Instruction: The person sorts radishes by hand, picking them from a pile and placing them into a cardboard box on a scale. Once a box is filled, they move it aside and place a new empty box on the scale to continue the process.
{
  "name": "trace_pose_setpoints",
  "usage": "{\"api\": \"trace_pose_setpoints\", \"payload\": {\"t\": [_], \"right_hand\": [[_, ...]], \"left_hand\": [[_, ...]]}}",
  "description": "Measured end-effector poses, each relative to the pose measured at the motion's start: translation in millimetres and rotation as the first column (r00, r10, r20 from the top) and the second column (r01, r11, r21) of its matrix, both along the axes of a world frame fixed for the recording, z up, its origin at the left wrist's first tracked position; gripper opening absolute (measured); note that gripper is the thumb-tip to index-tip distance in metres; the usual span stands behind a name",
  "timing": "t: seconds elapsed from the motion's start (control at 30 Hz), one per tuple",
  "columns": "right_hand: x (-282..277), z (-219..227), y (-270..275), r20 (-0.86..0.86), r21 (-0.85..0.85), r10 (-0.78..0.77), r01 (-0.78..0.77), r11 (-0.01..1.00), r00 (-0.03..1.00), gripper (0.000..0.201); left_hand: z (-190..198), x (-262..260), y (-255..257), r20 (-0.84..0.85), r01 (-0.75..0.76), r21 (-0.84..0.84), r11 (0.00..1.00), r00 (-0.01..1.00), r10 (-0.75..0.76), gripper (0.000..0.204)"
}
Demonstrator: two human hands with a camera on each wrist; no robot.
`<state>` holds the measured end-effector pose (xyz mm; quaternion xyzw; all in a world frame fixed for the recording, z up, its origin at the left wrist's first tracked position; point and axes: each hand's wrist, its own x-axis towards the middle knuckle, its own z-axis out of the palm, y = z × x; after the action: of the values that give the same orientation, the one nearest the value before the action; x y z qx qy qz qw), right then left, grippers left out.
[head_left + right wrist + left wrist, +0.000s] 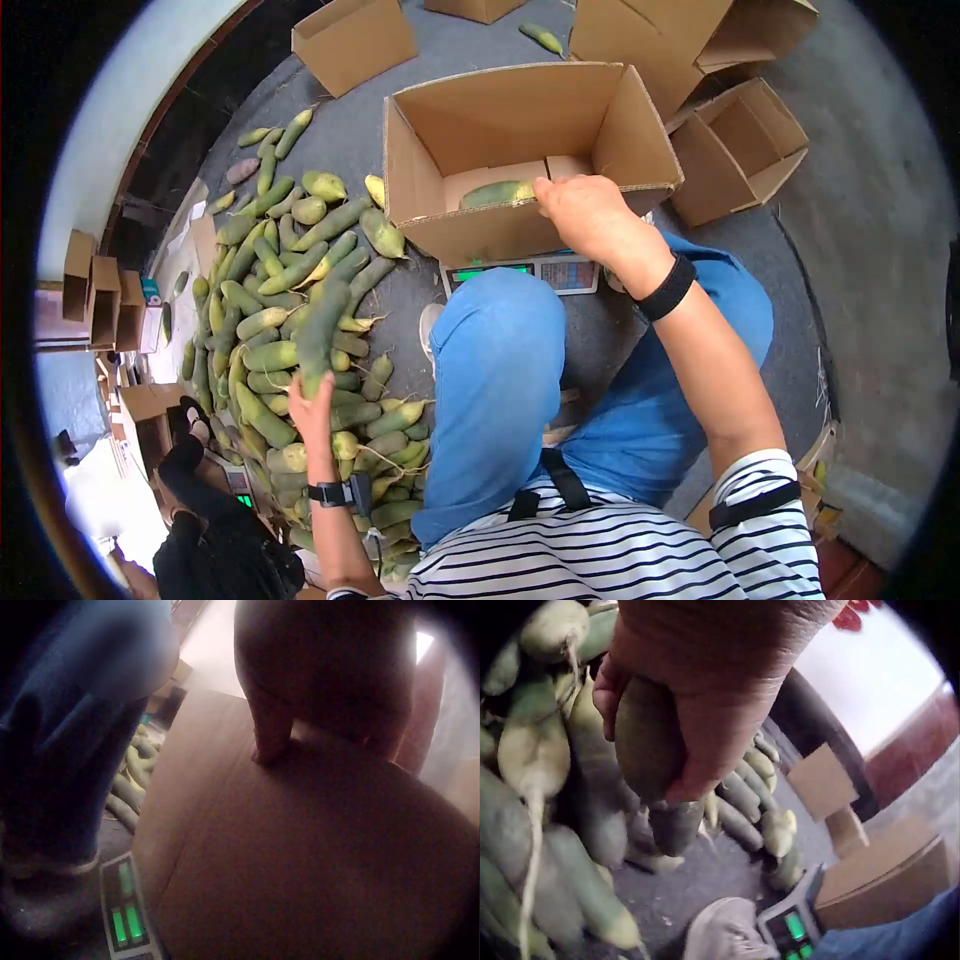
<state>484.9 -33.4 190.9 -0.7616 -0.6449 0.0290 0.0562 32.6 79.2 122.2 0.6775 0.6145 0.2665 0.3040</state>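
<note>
My left hand (312, 400) grips one end of a long green radish (322, 325) above the radish pile. The left wrist view shows the thumb and fingers of this hand (697, 705) around the thick radish (649, 739). My right hand (590, 215) holds the near rim of an open cardboard box (480, 236). In the right wrist view its thumb lies outside the box wall (300, 847), while the other fingers are mostly hidden. Inside the box lies a green radish (493, 194), its pale end right by my right fingertips.
A large heap of green radishes (265, 325) covers the floor to the left. The box stands on a scale (570, 275) with a green display. Other cardboard boxes (355, 45) stand behind and to the right (740, 150). Another person (225, 535) is at lower left.
</note>
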Motion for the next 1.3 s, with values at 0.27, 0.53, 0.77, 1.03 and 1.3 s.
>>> {"api": "trace_pose_setpoints", "payload": {"t": [0.27,0.53,0.77,1.03,1.3], "right_hand": [[1,-6,0,-0.016,-0.003,0.028,-0.028,1.000,0.999,0.012],[4,-2,0,0.014,0.032,0.050,-0.050,0.998,0.999,0.012],[-2,6,2,0.041,-0.016,0.020,-0.020,1.000,0.999,0.012],[-2,10,3,0.029,-0.030,0.031,-0.030,0.999,0.999,0.011],[-2,11,5,0.040,-0.019,0.053,-0.052,0.998,0.998,0.013]], "left_hand": [[119,216,33,-0.075,0.418,0.410,0.811,0.901,-0.426,0.056],[76,190,40,-0.069,0.506,0.309,0.805,0.856,-0.512,0.036],[-30,-41,23,-0.793,0.345,-0.284,0.895,0.440,-0.421,0.037],[-91,-115,4,-0.896,0.341,-0.293,0.893,0.228,-0.381,0.032],[-154,-92,-17,-0.925,0.556,-0.272,0.786,0.074,-0.372,0.025]]}}
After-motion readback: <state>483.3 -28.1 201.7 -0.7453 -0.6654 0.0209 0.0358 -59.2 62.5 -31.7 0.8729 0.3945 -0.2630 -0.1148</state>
